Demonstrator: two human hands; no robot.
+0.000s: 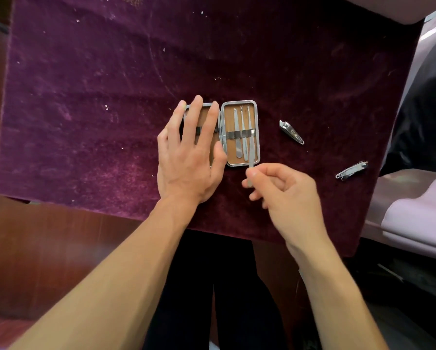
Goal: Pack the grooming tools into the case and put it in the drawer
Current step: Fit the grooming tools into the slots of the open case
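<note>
Near the middle of the purple cloth (85, 122), the open case (239, 107) holds three slim metal tools under its elastic band, the left hand (189, 157) lies flat with spread fingers on its left half, the right hand (282, 188) pinches the rightmost tool (251, 147), and two nail clippers (291, 132) lie toward the right edge.

The bench (47, 248) is dark reddish-brown wood with a glossy finish. A deep purple velvet cloth (98, 97) covers most of its top, flecked with pale lint and rubbed patches. At right lie pale lilac fabric (418, 221) and a glossy black sheet (423, 117). Lighting is soft and even.
</note>
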